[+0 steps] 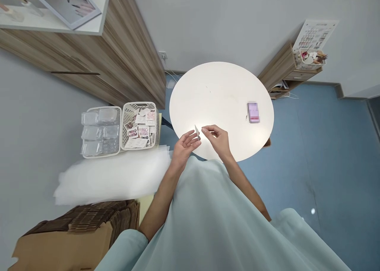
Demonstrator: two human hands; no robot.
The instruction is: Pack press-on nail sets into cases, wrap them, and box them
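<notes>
A small thin card point(197, 132) stands nearly edge-on above the near edge of the white round table point(219, 89). My left hand point(185, 147) grips it between thumb and fingers; something small and dark shows on its right side, too small to make out. Just right of the card is my right hand point(218, 139), thumb and forefinger pinched together and pointing toward it. Whether anything tiny sits in that pinch I cannot tell. Farther right on the tabletop lies a pink and purple box-like item point(253, 112), its surface blurred.
Left of the table stand a white basket point(124, 122) of printed cards and another basket point(89, 157) of clear plastic boxes. White plastic sheeting point(113, 176) and folded cardboard boxes point(65, 243) lie nearer. A wooden cabinet point(130, 45) rises behind; a shelf unit point(282, 65) stands back right.
</notes>
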